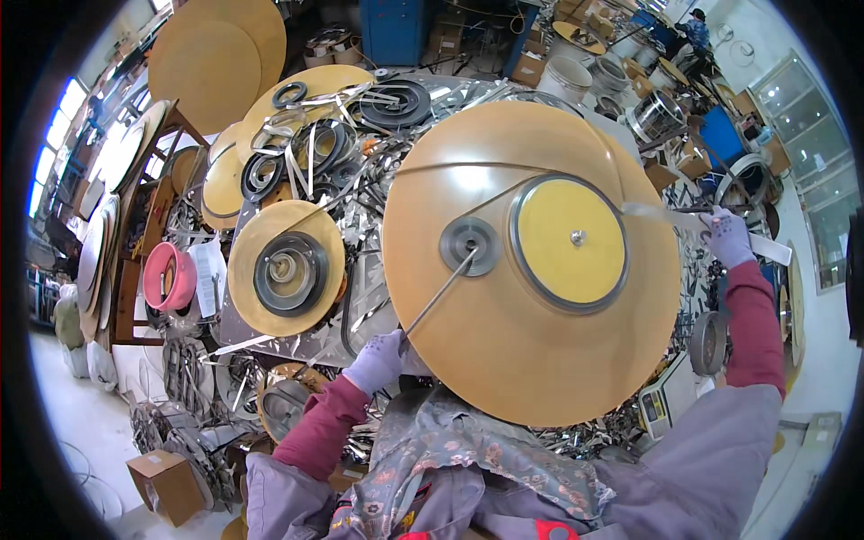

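A large tan disc lies in front of me. On it sit a round yellow plate with a grey rim and a metal knob, and a small grey coil to its left. My left hand, in a pale glove, is closed round the near end of a thin metal rod; the rod's far tip reaches the coil's centre. At the right, my gloved right hand is closed on a thin pale strip, partly blurred, which runs from the yellow plate's rim. A flat white end sticks out beyond that hand.
Left of the big disc stands a smaller tan disc bearing dark coils. Black rings and loose metal strips crowd behind. A pink tub is at the left, a cardboard box on the floor. A person is far right.
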### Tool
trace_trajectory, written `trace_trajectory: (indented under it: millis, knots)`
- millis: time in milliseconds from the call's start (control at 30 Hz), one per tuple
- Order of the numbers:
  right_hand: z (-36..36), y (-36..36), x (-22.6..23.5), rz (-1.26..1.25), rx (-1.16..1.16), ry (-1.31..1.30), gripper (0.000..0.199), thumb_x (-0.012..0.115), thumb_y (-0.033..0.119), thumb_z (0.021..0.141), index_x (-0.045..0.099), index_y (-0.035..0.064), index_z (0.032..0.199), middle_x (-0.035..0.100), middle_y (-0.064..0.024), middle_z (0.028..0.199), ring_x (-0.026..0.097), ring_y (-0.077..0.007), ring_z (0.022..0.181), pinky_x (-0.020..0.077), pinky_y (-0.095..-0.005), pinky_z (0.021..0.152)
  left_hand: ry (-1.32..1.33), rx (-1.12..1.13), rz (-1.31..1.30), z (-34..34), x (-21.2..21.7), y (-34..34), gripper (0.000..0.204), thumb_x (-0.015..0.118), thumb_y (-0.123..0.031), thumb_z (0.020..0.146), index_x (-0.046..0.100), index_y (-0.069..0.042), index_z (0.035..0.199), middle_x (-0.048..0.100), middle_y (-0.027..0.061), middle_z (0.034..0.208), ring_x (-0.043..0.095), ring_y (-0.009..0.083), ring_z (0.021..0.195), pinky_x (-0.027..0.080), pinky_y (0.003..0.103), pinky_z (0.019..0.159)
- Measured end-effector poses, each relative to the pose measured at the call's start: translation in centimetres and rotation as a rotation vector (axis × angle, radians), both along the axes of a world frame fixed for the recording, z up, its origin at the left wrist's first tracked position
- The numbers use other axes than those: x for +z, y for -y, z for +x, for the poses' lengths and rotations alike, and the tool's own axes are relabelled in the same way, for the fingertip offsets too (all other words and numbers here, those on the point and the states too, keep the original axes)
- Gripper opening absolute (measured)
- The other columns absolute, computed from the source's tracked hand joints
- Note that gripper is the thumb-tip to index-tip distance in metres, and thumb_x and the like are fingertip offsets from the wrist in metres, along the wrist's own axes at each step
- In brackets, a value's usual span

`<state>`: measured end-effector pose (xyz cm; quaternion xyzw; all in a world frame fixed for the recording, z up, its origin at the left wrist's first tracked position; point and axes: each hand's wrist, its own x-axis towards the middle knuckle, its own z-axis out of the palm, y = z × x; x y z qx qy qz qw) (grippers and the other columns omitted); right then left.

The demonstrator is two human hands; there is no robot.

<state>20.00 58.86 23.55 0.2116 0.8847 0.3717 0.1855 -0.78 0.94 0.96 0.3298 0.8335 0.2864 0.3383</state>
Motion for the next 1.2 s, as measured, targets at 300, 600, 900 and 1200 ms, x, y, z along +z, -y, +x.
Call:
trace_trajectory:
  millis: [300,600,900,1200]
  knots:
    - [0.0,7.7,7.2,-0.42,-0.146,0.248,0.029,0.068,0.037,0.073,0.072,0.0184,0.095,0.067,-0.0092,0.092,0.063,-0.0253,0.088,0.0484,-0.0363,0.08,-0.103,-0.181,-0.044,0.9,-1.0,1.3,0.017,0.048,-0.019,0.089,0.05,-0.001,0.089,0.061,0.0239,0.078,0.059,0.0433,0.077,0.045,0.051,0.067]
    - [-7.6,19.8,5.1,-0.814,-0.011,0.085,0.026,0.061,0.024,0.08,0.067,0.0097,0.101,0.068,-0.011,0.087,0.064,-0.0277,0.084,0.0486,-0.039,0.077,-0.165,-0.17,-0.108,3.0,0.7,4.2,0.018,0.047,-0.02,0.089,0.048,-0.002,0.091,0.061,0.023,0.075,0.061,0.0408,0.073,0.046,0.05,0.065]
    - [-5.1,15.5,-12.5,-0.875,-0.102,-0.852,0.031,0.054,0.022,0.089,0.058,0.009,0.117,0.066,-0.0164,0.099,0.062,-0.0341,0.089,0.0479,-0.0421,0.079,-0.155,-0.178,0.007,5.0,-0.9,2.7,0.015,0.05,-0.014,0.085,0.047,0.0,0.089,0.058,0.0224,0.07,0.059,0.041,0.067,0.045,0.049,0.062]
    - [-6.7,15.2,-23.7,-0.694,-0.314,-0.791,0.035,0.052,0.029,0.09,0.056,0.0113,0.12,0.066,-0.0175,0.094,0.061,-0.0339,0.09,0.0474,-0.0446,0.081,-0.102,-0.079,-0.023,2.3,-1.1,0.8,0.016,0.052,-0.014,0.085,0.05,0.0,0.093,0.062,0.024,0.078,0.061,0.0418,0.077,0.047,0.05,0.068]
